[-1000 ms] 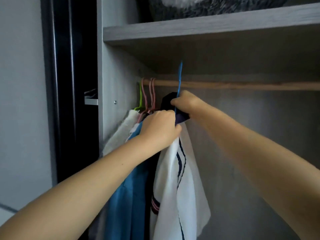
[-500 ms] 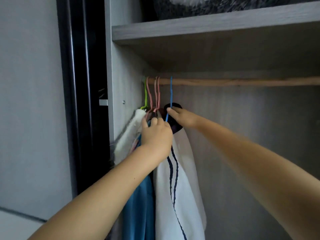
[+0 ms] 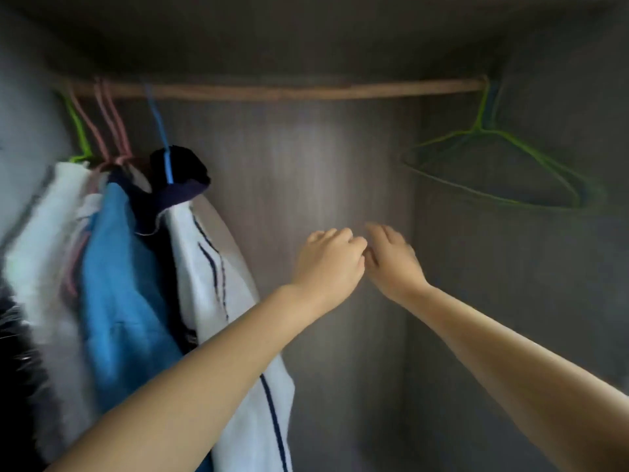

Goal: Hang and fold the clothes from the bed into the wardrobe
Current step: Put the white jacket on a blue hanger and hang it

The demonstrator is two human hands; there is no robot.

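Upper left of frame: white shirt w/ navy stripes (image 3: 211, 267) hangs on blue wire hanger (image 3: 160, 131) from wooden rail (image 3: 289, 92), beside blue garment (image 3: 119, 284); centre: left hand (image 3: 328, 264) & right hand (image 3: 391, 260), fingers loosely curled, empty, knuckles touching; upper right: green wire hanger (image 3: 493, 165).

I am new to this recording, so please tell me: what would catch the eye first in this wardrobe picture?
Two bare hands, left hand and right hand, meet mid-frame, holding nothing. At left, a white navy-striped garment and a blue garment hang from the wooden rail; an empty green hanger hangs far right.
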